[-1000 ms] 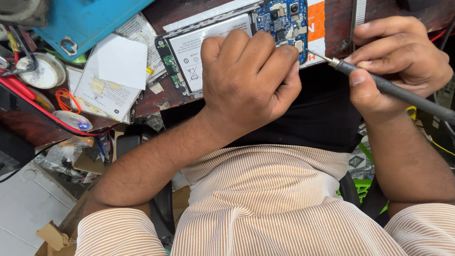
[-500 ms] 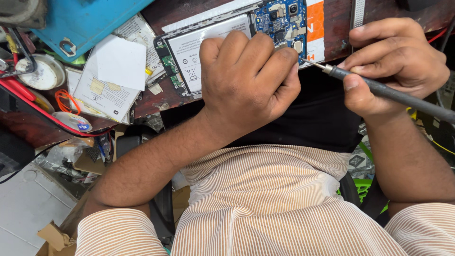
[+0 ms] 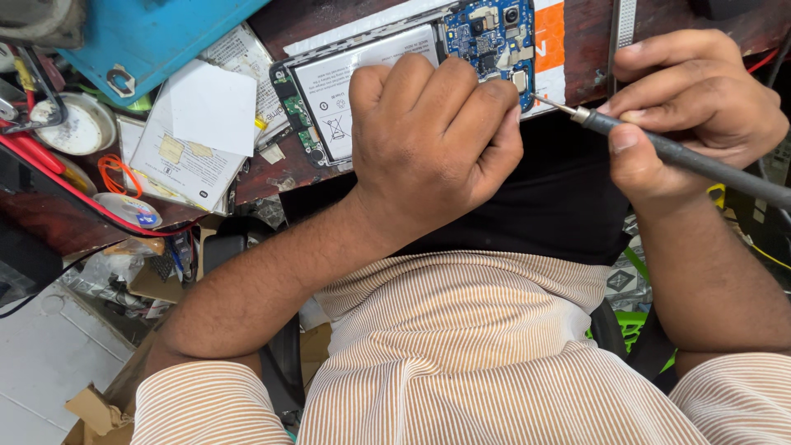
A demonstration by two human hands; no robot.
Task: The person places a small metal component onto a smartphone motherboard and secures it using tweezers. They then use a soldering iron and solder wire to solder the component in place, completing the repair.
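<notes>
The left hand (image 3: 432, 140) is curled into a loose fist, knuckles upward, fingers folded under toward the bench's near edge. Its forearm is angled from the lower left, bare below a rolled striped sleeve, the elbow bent sharply. The right hand (image 3: 692, 103) is held at the right, the thumb and bent fingers pinched together in a closed grip around a slender shaft. Its wrist is cocked, and the forearm is carried up from the lower right.

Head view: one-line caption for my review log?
Left hand steadies an opened phone while right hand aims a soldering iron at its board.
</notes>
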